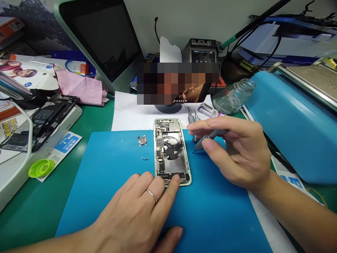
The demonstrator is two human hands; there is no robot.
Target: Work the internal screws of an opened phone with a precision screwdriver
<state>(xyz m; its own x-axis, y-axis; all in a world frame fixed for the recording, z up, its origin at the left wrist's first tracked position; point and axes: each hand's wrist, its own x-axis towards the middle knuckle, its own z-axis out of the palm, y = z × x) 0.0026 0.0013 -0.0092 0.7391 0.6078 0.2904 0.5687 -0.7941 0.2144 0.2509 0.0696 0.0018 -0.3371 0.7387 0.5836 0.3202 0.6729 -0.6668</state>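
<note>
An opened phone (172, 163) lies on the blue mat (110, 182), its circuit board and silver inner plate exposed. My left hand (139, 207) rests over the phone's lower end, index fingertip touching the dark part there, thumb spread apart on the mat side. To the right of the phone, my right hand (237, 154) pinches a small grey screwdriver (202, 143) between thumb and fingers, its thin tip angled down to the left, apart from the phone. Behind it stand more screwdrivers (190, 116), partly hidden by my fingers. A small metal camera-like module (142, 141) and tiny parts (145, 158) lie left of the phone.
A phone playing video (195, 93), partly blurred out, stands behind on a round base. Right are a glass jar (233, 96) and a blue machine (289, 130). On the left sit a dark screen (102, 35), a green cap (41, 168) and dismantled phone parts (44, 121).
</note>
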